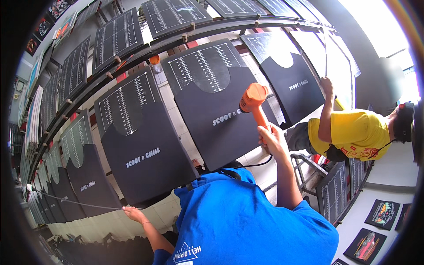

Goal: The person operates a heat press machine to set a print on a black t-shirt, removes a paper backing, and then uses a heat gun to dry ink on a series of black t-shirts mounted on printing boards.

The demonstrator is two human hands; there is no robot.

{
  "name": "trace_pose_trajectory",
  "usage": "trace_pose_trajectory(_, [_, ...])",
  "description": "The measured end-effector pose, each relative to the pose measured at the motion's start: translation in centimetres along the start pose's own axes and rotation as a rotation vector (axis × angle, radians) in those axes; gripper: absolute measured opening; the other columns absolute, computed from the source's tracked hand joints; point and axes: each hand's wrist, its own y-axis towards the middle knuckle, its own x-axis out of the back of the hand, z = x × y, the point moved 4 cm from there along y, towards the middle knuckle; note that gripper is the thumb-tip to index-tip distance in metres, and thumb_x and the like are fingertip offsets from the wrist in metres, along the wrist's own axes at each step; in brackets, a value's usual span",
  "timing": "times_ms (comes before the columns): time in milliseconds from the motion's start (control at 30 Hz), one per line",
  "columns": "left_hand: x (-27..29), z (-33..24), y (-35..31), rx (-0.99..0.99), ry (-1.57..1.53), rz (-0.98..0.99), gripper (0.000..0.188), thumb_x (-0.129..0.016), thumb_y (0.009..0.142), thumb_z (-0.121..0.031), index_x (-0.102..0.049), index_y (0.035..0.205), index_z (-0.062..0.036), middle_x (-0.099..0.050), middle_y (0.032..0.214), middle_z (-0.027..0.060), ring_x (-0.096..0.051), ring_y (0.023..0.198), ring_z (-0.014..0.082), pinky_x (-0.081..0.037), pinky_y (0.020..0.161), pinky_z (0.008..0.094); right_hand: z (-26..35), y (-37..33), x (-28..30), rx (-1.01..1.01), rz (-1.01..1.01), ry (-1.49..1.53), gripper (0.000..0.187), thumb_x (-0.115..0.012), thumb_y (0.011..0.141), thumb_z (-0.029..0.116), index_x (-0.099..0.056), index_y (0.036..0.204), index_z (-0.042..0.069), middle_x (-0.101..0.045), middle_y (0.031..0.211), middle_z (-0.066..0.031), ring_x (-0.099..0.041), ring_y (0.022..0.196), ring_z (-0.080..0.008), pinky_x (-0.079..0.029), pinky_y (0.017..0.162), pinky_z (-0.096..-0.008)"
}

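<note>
My right hand [274, 140] is closed around the handle of an orange heat gun [255, 99], raised over a black T-shirt [216, 148] stretched on a printing board [201, 66]. White lettering runs across that shirt, partly behind the gun's nozzle. A black cord drops from the handle and passes behind my blue shirt. Low on the left, my left hand [134, 214] closes on a thin grey cord [88, 204] that stretches toward the far left. Next to it, another black shirt [148, 150] lies on its own board with the same white print.
More boards with black shirts [88, 185] line up leftward. Behind them runs a dark metal rail [168, 43], with bare ruled boards [117, 37] beyond. An orange-rimmed cup [154, 60] stands between boards. At right, a person in a yellow shirt [357, 132] raises an arm beside a pale screen frame.
</note>
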Motion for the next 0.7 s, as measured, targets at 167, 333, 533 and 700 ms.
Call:
trace_pose_trajectory(167, [0.2, -1.3, -5.9, -0.094, 0.023, 0.154, 0.050, -0.035, 0.105, -0.044, -0.049, 0.080, -0.0038, -0.052, 0.069, 0.0052, -0.049, 0.062, 0.0161, -0.043, 0.059, 0.0319, 0.4, 1.1, 2.6, -0.073, 0.081, 0.006, 0.025, -0.067, 0.092, 0.033, -0.056, 0.092, 0.010, -0.055, 0.070, 0.0034, -0.054, 0.058, -0.0034, -0.037, 0.048, -0.0183])
trace_pose_trajectory(333, [-3.3, -7.2, -13.8, -0.124, -0.057, 0.374, 0.047, -0.036, 0.105, -0.042, -0.051, 0.080, -0.0052, -0.057, 0.072, 0.0059, -0.055, 0.063, 0.0148, -0.045, 0.060, 0.0298, 0.9, 2.4, 5.3, -0.109, 0.112, 0.004, 0.028, -0.067, 0.091, 0.034, -0.060, 0.095, 0.006, -0.057, 0.070, 0.0023, -0.055, 0.058, -0.0052, -0.042, 0.054, -0.0196])
trace_pose_trajectory(533, [-8.1, -12.4, -22.2, -0.198, -0.144, 0.831, 0.045, -0.035, 0.107, -0.040, -0.054, 0.088, -0.0036, -0.063, 0.080, 0.0097, -0.066, 0.071, 0.0185, -0.055, 0.064, 0.0299, -0.2, 3.7, 7.3, 0.013, 0.134, -0.007, 0.030, -0.067, 0.091, 0.033, -0.062, 0.100, 0.005, -0.057, 0.071, 0.0022, -0.055, 0.059, -0.0050, -0.042, 0.053, -0.0198])
trace_pose_trajectory(700, [-11.9, -15.3, -28.5, -0.223, -0.115, 1.284, 0.045, -0.037, 0.107, -0.036, -0.059, 0.094, 0.0004, -0.067, 0.091, 0.0136, -0.068, 0.088, 0.0219, -0.056, 0.078, 0.0342, 0.5, 3.1, 7.2, 0.039, 0.063, -0.057, 0.027, -0.066, 0.092, 0.033, -0.061, 0.094, 0.006, -0.058, 0.071, 0.0026, -0.055, 0.059, -0.0051, -0.041, 0.054, -0.0199])
